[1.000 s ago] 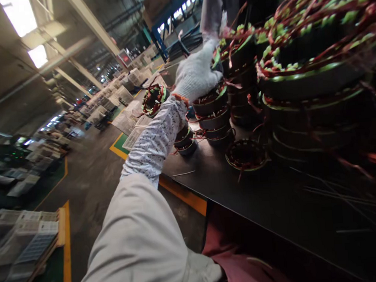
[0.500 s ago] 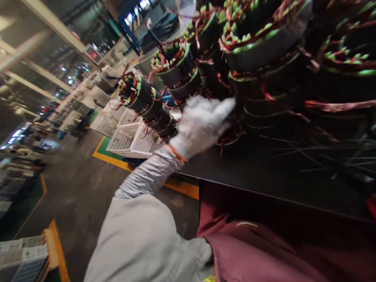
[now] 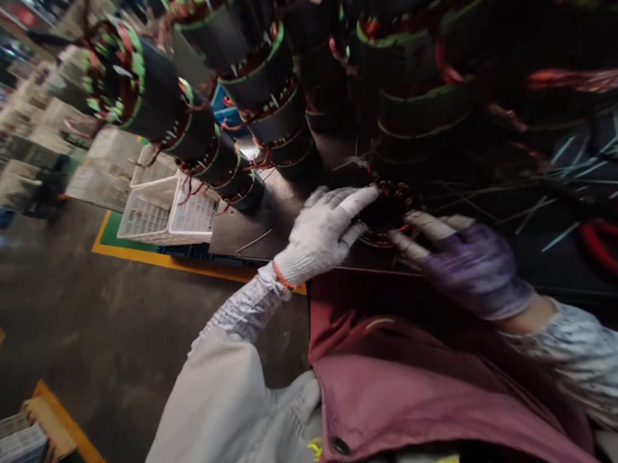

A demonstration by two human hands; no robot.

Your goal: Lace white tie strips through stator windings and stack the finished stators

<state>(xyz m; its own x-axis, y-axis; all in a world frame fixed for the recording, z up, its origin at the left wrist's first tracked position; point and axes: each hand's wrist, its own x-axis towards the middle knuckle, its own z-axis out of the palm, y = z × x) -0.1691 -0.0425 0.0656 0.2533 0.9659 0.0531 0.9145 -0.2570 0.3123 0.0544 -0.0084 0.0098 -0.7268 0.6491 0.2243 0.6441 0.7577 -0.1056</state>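
A dark motor stator [image 3: 386,208] with copper windings lies on the dark tabletop near its front edge, between my two hands. My left hand [image 3: 317,231], in a white knit glove, holds its left side, thumb and forefinger at the rim. On the other side my right hand [image 3: 462,259], in a purple-coated glove with pale fingertips, has its fingers on the stator's right rim. Shadow and fingers hide part of the stator. Behind my hands rise stacked stators [image 3: 273,100] with green slot liners and reddish lead wires.
A leaning stator stack [image 3: 197,140] stands at the table's left end, beside white plastic crates [image 3: 151,211]. Thin pale strips [image 3: 569,164] and a red-handled tool [image 3: 607,253] lie at the right. A wooden pallet [image 3: 50,426] is on the floor.
My left hand has come down from beside the stacks to the stator near the edge. My right hand has come into view on its other side. The view has tipped downward.
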